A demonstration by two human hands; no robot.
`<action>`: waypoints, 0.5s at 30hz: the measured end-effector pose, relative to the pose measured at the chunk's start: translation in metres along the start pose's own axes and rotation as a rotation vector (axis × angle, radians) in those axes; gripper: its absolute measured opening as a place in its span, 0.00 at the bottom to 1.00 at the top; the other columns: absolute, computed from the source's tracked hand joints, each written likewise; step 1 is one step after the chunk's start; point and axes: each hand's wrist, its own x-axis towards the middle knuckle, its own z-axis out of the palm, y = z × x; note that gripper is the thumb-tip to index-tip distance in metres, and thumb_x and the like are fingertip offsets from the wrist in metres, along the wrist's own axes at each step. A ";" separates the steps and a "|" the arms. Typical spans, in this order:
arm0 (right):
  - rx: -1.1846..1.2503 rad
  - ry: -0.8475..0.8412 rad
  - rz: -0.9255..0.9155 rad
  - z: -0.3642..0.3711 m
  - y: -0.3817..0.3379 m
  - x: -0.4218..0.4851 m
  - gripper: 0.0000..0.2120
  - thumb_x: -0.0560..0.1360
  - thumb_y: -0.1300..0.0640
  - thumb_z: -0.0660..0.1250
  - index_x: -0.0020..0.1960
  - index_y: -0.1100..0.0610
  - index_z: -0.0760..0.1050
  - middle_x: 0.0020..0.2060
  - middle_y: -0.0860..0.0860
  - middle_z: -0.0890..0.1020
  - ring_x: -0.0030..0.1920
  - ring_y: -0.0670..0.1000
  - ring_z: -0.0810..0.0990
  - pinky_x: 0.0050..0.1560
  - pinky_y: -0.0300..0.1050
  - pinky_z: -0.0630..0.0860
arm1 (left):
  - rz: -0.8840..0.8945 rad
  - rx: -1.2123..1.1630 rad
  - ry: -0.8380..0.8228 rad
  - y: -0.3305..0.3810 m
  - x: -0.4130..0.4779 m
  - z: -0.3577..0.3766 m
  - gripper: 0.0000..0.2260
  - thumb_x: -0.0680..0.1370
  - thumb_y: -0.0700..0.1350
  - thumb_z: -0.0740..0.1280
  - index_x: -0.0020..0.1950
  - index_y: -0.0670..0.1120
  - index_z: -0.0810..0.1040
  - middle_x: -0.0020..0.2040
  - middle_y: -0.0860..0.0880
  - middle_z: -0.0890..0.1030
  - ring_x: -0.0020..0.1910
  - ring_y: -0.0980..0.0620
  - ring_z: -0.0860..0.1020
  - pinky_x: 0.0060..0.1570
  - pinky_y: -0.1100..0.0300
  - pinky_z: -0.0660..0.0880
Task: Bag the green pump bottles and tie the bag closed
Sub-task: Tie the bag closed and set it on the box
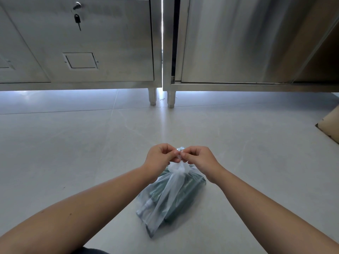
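We judge the bagging done: the green pump bottles lie inside the bag, which rests on the floor in front of us, between our forearms, and no bottle shows outside it. What remains is the tie. The bag's neck is gathered into a bunched twist just under our hands, and it looks as if a knot is being formed or cinched there; whether it is fully tight we cannot tell. Our left hand is curled nearly closed, thumb and fingertips pinched on the plastic tails at the top. Our right hand mirrors it, also pinched on the tails, the two hands touching or nearly so. The bag is thin, translucent, whitish film, crinkled and slack below the twist, draped loosely over the contents. Through it the bottles read as dark green, elongated, smooth-sided shapes lying on their sides; a paler pump head seems to point toward us, but the count is unclear. The floor is pale grey, matte tile with faint seams. Beyond stand brushed stainless steel cabinets on short round legs, and a cardboard box corner shows at far right.
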 end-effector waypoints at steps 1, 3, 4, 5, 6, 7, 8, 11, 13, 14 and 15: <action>0.010 -0.003 -0.003 0.000 0.000 0.000 0.02 0.71 0.63 0.69 0.42 0.59 0.80 0.36 0.52 0.81 0.35 0.42 0.78 0.37 0.29 0.73 | -0.014 -0.008 0.000 -0.001 0.000 0.000 0.07 0.74 0.38 0.67 0.36 0.44 0.78 0.31 0.51 0.82 0.32 0.57 0.80 0.34 0.67 0.71; 0.025 -0.001 -0.021 0.002 0.001 -0.001 0.03 0.69 0.64 0.72 0.40 0.57 0.80 0.36 0.51 0.82 0.38 0.44 0.81 0.42 0.32 0.75 | -0.041 -0.039 -0.007 -0.001 0.000 -0.001 0.06 0.74 0.39 0.67 0.37 0.44 0.78 0.30 0.52 0.82 0.32 0.57 0.81 0.35 0.65 0.71; 0.018 0.006 -0.031 0.003 0.001 -0.001 0.05 0.68 0.64 0.72 0.38 0.55 0.80 0.35 0.51 0.82 0.40 0.46 0.81 0.43 0.34 0.76 | -0.049 -0.052 -0.013 -0.001 0.000 0.000 0.06 0.74 0.39 0.67 0.37 0.44 0.78 0.29 0.53 0.82 0.31 0.57 0.81 0.35 0.64 0.70; 0.004 0.018 -0.042 0.004 0.001 -0.001 0.07 0.67 0.65 0.73 0.36 0.54 0.79 0.35 0.50 0.82 0.40 0.47 0.81 0.43 0.34 0.76 | -0.056 -0.060 -0.019 -0.001 -0.001 0.000 0.06 0.74 0.39 0.68 0.37 0.44 0.78 0.28 0.53 0.82 0.31 0.58 0.80 0.35 0.64 0.70; -0.012 0.032 -0.054 0.006 0.002 -0.002 0.08 0.67 0.65 0.73 0.36 0.53 0.79 0.34 0.50 0.82 0.39 0.48 0.81 0.43 0.35 0.76 | -0.062 -0.069 -0.023 0.000 -0.002 0.000 0.06 0.74 0.39 0.68 0.36 0.44 0.78 0.29 0.53 0.82 0.31 0.58 0.80 0.35 0.64 0.70; -0.030 0.046 -0.067 0.007 0.003 -0.001 0.07 0.67 0.64 0.73 0.36 0.53 0.79 0.34 0.51 0.82 0.39 0.48 0.81 0.43 0.36 0.76 | -0.071 -0.083 -0.024 0.000 -0.002 0.001 0.06 0.73 0.40 0.69 0.36 0.45 0.78 0.30 0.52 0.82 0.31 0.58 0.80 0.36 0.63 0.70; -0.044 0.059 -0.076 0.008 0.003 -0.001 0.05 0.67 0.63 0.73 0.37 0.54 0.80 0.35 0.52 0.82 0.39 0.48 0.80 0.44 0.38 0.76 | -0.082 -0.104 -0.024 0.000 -0.003 0.001 0.07 0.73 0.40 0.69 0.35 0.46 0.79 0.31 0.51 0.82 0.32 0.56 0.81 0.37 0.62 0.70; -0.063 0.101 -0.086 0.012 0.005 0.001 0.02 0.69 0.60 0.72 0.41 0.58 0.81 0.39 0.57 0.84 0.42 0.51 0.81 0.47 0.44 0.76 | -0.123 -0.145 -0.023 0.000 -0.003 -0.001 0.06 0.74 0.41 0.69 0.36 0.47 0.79 0.34 0.49 0.83 0.36 0.54 0.81 0.38 0.61 0.70; -0.062 0.119 -0.082 0.014 0.006 0.001 0.05 0.69 0.59 0.72 0.42 0.60 0.82 0.41 0.58 0.84 0.43 0.53 0.81 0.47 0.43 0.76 | -0.143 -0.147 -0.027 -0.001 -0.002 -0.001 0.06 0.74 0.41 0.68 0.37 0.46 0.79 0.33 0.51 0.83 0.36 0.56 0.81 0.37 0.62 0.70; -0.060 0.123 -0.082 0.014 0.006 0.002 0.05 0.69 0.60 0.72 0.42 0.61 0.82 0.40 0.57 0.84 0.42 0.52 0.81 0.45 0.41 0.76 | -0.151 -0.152 -0.032 -0.001 -0.002 0.000 0.06 0.75 0.41 0.67 0.37 0.46 0.78 0.33 0.52 0.83 0.36 0.56 0.81 0.37 0.62 0.70; -0.058 0.127 -0.082 0.015 0.006 0.002 0.04 0.69 0.60 0.72 0.42 0.60 0.81 0.38 0.55 0.84 0.41 0.50 0.81 0.44 0.38 0.75 | -0.158 -0.160 -0.036 0.000 -0.002 0.000 0.07 0.75 0.42 0.66 0.38 0.46 0.78 0.33 0.52 0.83 0.36 0.55 0.81 0.38 0.62 0.71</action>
